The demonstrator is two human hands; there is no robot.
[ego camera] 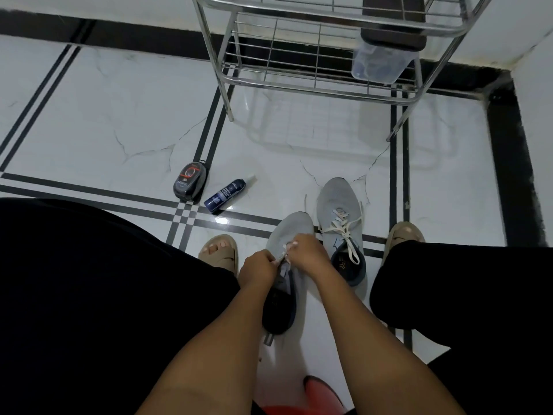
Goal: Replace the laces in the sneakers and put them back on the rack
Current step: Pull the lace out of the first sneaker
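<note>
Two grey sneakers stand on the white tiled floor between my feet. The near sneaker has its toe pointing away from me, and both hands work over its eyelets. My left hand pinches a white lace at the tongue, and my right hand pinches the same lace from the other side. The other sneaker stands just to the right, with a cream lace threaded loosely and its ends hanging free. The metal wire shoe rack stands ahead against the wall.
A black shoe-polish case and a dark blue spray bottle lie on the floor to the left. A clear plastic tub sits on the rack's lower shelf. My sandalled feet flank the sneakers. A red object is near the bottom edge.
</note>
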